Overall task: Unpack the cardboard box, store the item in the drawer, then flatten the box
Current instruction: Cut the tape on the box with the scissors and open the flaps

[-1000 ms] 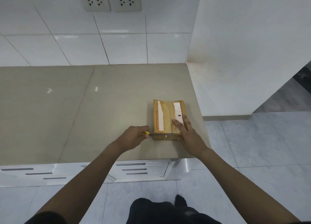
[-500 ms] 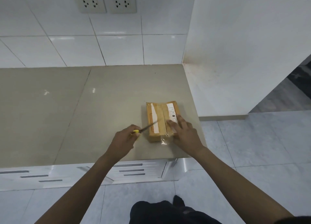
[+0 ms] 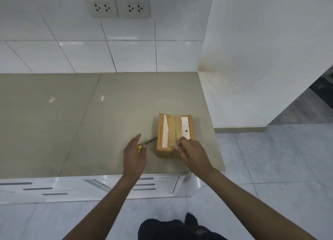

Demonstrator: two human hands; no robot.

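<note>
A small brown cardboard box (image 3: pixel 168 131) with white labels lies closed on the beige counter (image 3: pixel 117 113), near its right front corner. My left hand (image 3: pixel 134 154) is just left of the box and holds a yellow-handled cutter (image 3: pixel 146 142), whose blade points toward the box's left side. My right hand (image 3: pixel 191 152) rests on the box's near right end, fingers curled at the tape seam. White drawer fronts (image 3: pixel 147 184) with grey slot handles sit under the counter's front edge.
A white tiled wall with two sockets (image 3: pixel 119 7) rises behind the counter. A white wall block (image 3: pixel 261 59) borders the counter's right side. Grey floor tiles (image 3: pixel 270 167) lie to the right and below. My dark-clothed legs (image 3: pixel 176 229) show at the bottom.
My left hand has drawn the cutter back off the box top to its left side. My right hand has slid from flat on the label to the near end, fingers curling at the seam.
</note>
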